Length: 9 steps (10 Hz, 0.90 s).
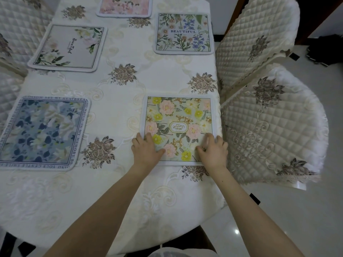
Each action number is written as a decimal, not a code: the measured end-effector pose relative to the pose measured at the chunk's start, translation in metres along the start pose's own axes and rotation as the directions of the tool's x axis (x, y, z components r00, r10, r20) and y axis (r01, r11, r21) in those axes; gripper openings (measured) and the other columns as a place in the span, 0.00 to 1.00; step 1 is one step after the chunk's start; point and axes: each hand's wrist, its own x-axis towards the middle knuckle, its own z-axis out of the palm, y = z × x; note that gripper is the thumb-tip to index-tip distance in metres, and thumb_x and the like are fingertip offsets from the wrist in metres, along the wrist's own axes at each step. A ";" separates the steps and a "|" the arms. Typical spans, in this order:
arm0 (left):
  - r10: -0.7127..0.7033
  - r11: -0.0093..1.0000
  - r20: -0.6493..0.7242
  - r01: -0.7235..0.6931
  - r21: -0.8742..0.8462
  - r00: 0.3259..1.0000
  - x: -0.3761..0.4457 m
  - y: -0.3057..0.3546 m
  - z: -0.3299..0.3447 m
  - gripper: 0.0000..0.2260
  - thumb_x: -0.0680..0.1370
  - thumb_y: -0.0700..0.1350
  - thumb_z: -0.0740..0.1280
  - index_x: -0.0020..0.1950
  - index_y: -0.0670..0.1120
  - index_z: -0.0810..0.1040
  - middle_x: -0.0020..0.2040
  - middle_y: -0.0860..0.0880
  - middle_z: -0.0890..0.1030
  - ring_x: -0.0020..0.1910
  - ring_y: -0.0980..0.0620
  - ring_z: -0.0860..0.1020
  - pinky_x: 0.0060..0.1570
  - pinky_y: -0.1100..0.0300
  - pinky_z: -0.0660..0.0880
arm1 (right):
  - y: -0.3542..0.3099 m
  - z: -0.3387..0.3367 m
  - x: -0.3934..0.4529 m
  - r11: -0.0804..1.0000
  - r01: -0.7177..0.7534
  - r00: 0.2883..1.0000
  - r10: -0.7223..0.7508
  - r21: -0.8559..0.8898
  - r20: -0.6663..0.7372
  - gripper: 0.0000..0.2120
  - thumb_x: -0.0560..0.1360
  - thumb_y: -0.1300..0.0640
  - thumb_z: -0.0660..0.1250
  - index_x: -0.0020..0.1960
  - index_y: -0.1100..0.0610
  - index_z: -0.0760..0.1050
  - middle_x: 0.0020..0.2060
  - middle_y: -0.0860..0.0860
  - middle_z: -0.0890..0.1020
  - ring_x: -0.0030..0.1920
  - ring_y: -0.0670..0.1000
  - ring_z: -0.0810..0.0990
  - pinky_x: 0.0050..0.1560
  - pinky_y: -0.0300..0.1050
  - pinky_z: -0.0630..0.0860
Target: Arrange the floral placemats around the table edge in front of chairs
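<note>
A yellow-and-pink "GARDEN" placemat [179, 119] lies flat at the table's right edge, beside the near quilted chair [274, 130]. My left hand [145, 149] presses on its near left corner, fingers spread. My right hand [213, 150] rests on its near right corner with fingers curled on the mat's edge. More mats lie around the table: a blue floral one [42, 132] at left, a grey "Beautiful" one [68, 48] far left, a green "BEAUTIFUL" one [183, 33] far right, and a pink one [125, 6] at the far end.
The table wears a cream embroidered cloth [118, 89] with brown flower motifs. A second quilted chair [259, 39] stands at the far right, and more quilted chairs [16, 30] line the left side. Glossy floor [297, 210] lies to the right.
</note>
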 end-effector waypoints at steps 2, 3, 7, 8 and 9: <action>0.042 0.998 0.003 -0.042 0.054 0.999 -0.005 0.003 0.009 0.35 0.69 0.61 0.68 0.68 0.43 0.62 0.68 0.33 0.63 0.63 0.37 0.64 0.58 0.44 0.67 | 0.009 -0.005 0.003 0.999 -0.013 1.000 0.014 -0.039 0.023 0.20 0.72 0.50 0.65 0.62 0.55 0.67 0.66 0.62 0.67 0.61 0.63 0.65 0.58 0.59 0.68; 0.160 0.984 -0.029 -0.157 0.078 0.987 -0.003 -0.001 0.011 0.33 0.71 0.59 0.66 0.69 0.43 0.61 0.72 0.36 0.62 0.68 0.38 0.62 0.63 0.44 0.65 | 0.008 -0.006 0.002 0.995 0.063 0.998 -0.062 -0.078 0.011 0.21 0.72 0.51 0.64 0.63 0.55 0.66 0.68 0.60 0.65 0.63 0.63 0.65 0.60 0.59 0.68; 0.364 0.930 0.054 -0.367 0.037 0.930 -0.001 0.004 0.017 0.28 0.76 0.54 0.60 0.74 0.49 0.58 0.76 0.45 0.60 0.75 0.44 0.55 0.72 0.48 0.58 | 0.002 0.012 -0.001 0.938 0.339 0.937 -0.331 -0.069 0.107 0.22 0.78 0.52 0.59 0.70 0.54 0.65 0.73 0.54 0.67 0.74 0.60 0.58 0.71 0.58 0.57; 0.377 0.926 0.070 -0.376 -0.025 0.923 0.005 0.005 0.007 0.26 0.76 0.53 0.61 0.73 0.49 0.61 0.74 0.45 0.63 0.73 0.45 0.58 0.70 0.48 0.61 | -0.006 0.006 0.004 0.945 0.328 0.943 -0.328 0.010 0.065 0.19 0.77 0.52 0.60 0.67 0.53 0.68 0.70 0.53 0.69 0.71 0.60 0.61 0.69 0.58 0.60; 0.360 0.933 0.125 -0.357 -0.050 0.924 0.009 0.008 -0.008 0.23 0.78 0.52 0.59 0.72 0.48 0.63 0.69 0.42 0.70 0.67 0.43 0.66 0.64 0.48 0.66 | -0.018 -0.005 0.009 0.955 0.293 0.953 -0.295 0.033 0.066 0.22 0.78 0.50 0.59 0.71 0.54 0.65 0.71 0.52 0.68 0.71 0.60 0.61 0.70 0.58 0.61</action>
